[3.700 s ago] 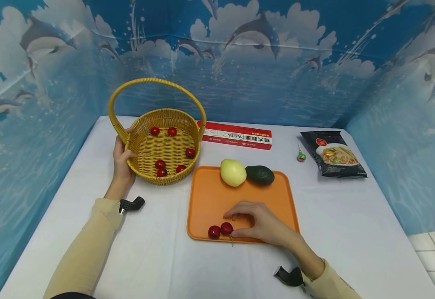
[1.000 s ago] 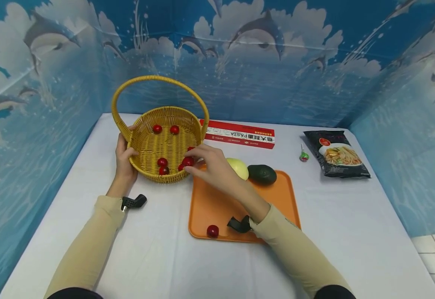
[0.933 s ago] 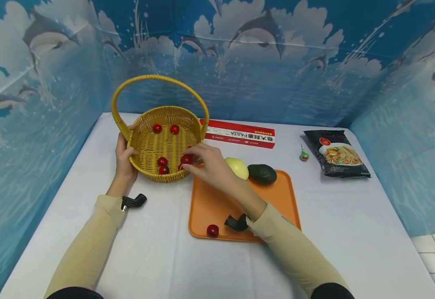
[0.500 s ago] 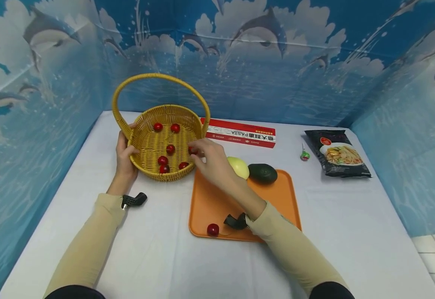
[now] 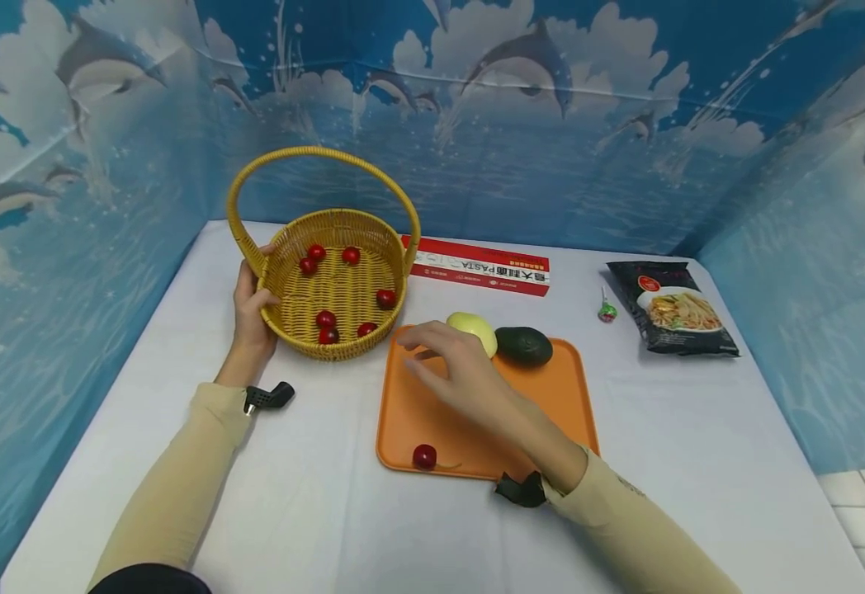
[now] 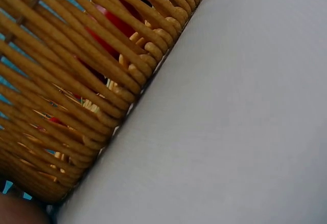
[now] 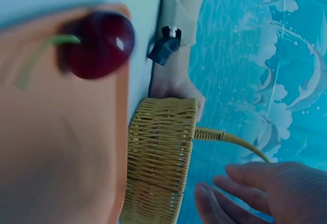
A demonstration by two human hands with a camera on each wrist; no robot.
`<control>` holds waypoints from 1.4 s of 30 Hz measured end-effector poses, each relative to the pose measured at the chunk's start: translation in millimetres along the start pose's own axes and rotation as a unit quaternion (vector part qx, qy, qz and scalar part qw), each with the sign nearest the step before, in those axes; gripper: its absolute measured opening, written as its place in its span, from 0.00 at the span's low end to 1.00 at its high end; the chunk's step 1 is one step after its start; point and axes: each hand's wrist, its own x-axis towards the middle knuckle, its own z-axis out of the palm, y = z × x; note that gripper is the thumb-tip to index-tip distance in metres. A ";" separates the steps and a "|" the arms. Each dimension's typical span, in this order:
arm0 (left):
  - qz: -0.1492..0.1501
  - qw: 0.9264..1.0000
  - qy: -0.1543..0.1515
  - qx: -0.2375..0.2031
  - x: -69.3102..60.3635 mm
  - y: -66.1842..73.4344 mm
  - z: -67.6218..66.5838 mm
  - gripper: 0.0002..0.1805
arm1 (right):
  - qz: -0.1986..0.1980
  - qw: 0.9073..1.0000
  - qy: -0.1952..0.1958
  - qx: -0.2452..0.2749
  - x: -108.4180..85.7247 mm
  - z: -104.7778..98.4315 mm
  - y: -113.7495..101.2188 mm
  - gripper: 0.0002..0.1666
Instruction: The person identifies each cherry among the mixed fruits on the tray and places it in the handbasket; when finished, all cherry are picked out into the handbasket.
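My left hand (image 5: 250,318) grips the left rim of a yellow wicker basket (image 5: 328,353) with a tall arched handle. Inside lie several red cherries, such as one at the right (image 5: 385,299); the left wrist view shows red through the weave (image 6: 110,27). My right hand (image 5: 470,379) hovers over the orange tray (image 5: 403,421), thumb and fingers apart, holding nothing. On the tray's near left corner rests a single dark red cherry (image 5: 424,457) with its stem, also large in the right wrist view (image 7: 99,45).
A yellow-green pear-like fruit (image 5: 473,334) and an avocado (image 5: 523,346) sit on the tray's far side. Behind is a red pasta box (image 5: 480,266). A lollipop (image 5: 607,312) and a black noodle packet (image 5: 673,309) lie at the right. Dolphin-print curtains enclose the table.
One of the tray's two cherries went into the basket by my right hand, which has since drawn back over the tray. Cherries in the basket have shifted. My left hand stays on the rim.
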 end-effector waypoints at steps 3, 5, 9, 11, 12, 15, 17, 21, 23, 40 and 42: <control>0.000 1.000 -0.005 0.005 0.8 -0.3 1.2 0.44 | 0.007 1.000 -0.003 -0.006 -16.2 -1.6 -1.0 0.16; 0.001 1.000 -0.006 0.006 1.4 -0.3 1.6 0.43 | 0.011 1.000 -0.006 -0.007 -26.1 -0.9 0.8 0.17; 0.002 1.000 -0.003 0.007 1.7 0.1 1.0 0.43 | 0.009 1.000 -0.018 0.006 -42.5 3.6 8.1 0.18; 0.002 1.000 -0.004 0.001 1.3 0.0 0.4 0.44 | 0.005 0.999 -0.030 0.009 -50.0 7.0 13.1 0.18; 0.001 1.000 -0.004 -0.001 0.9 -0.2 0.0 0.44 | 0.004 0.999 -0.037 0.013 -53.5 9.0 16.0 0.18; 0.000 1.000 -0.004 -0.001 1.0 -0.6 -0.1 0.44 | 0.001 0.998 -0.059 0.028 -61.0 13.7 24.5 0.18; 0.001 1.000 -0.002 -0.003 0.4 -1.3 0.0 0.44 | 0.001 0.997 -0.069 0.042 -64.0 17.1 30.0 0.19; 0.001 1.000 -0.004 -0.001 -1.0 -2.7 0.1 0.45 | 0.000 0.994 -0.086 0.069 -68.8 23.3 38.0 0.20; 0.000 1.000 -0.010 0.000 -1.0 -2.7 0.3 0.45 | -0.003 0.992 -0.093 0.080 -71.2 26.3 42.1 0.20; 0.009 1.000 -0.009 0.018 1.9 -1.3 -0.9 0.44 | -0.049 0.984 -0.099 0.140 -72.1 41.5 62.5 0.21; 0.008 1.000 -0.007 0.017 2.0 -1.7 -1.5 0.44 | -0.052 0.984 -0.096 0.140 -71.4 42.8 63.8 0.20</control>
